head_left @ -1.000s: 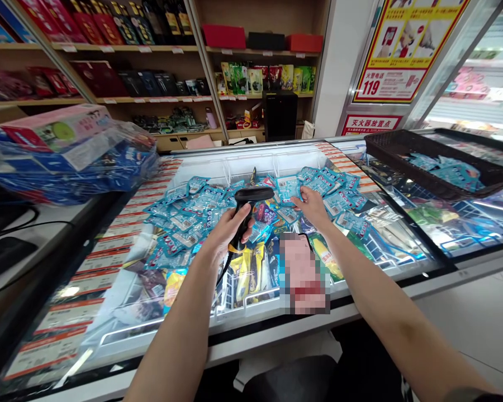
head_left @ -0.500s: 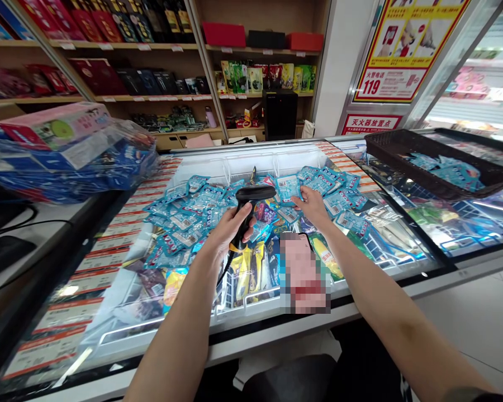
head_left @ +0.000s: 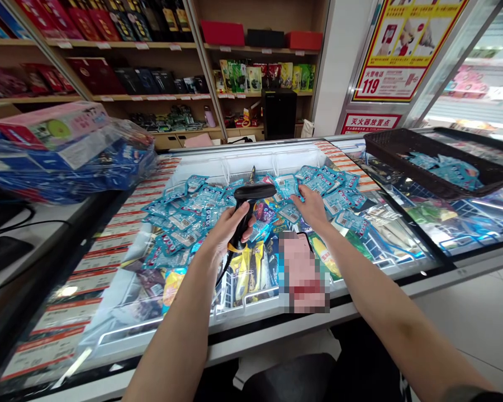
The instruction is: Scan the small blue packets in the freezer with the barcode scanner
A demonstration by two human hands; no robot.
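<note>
My left hand is wrapped round the handle of a black barcode scanner, its head level above the freezer's glass top. A cord runs down from the grip. My right hand pinches the lower right corner of a blue snack packet, whose white barcode label faces up toward the scanner. To the left lies a heap of similar blue packets; another group of blue packets lies to the right of my right hand.
A pixelated phone lies on the glass near the front edge. At the right stands a dark basket holding several blue packets. Plastic-wrapped boxes are stacked at the left. Shelves of goods stand behind.
Almost nothing differs. Both hands keep their holds on the scanner and the packet, and the whole view has shifted very slightly.
</note>
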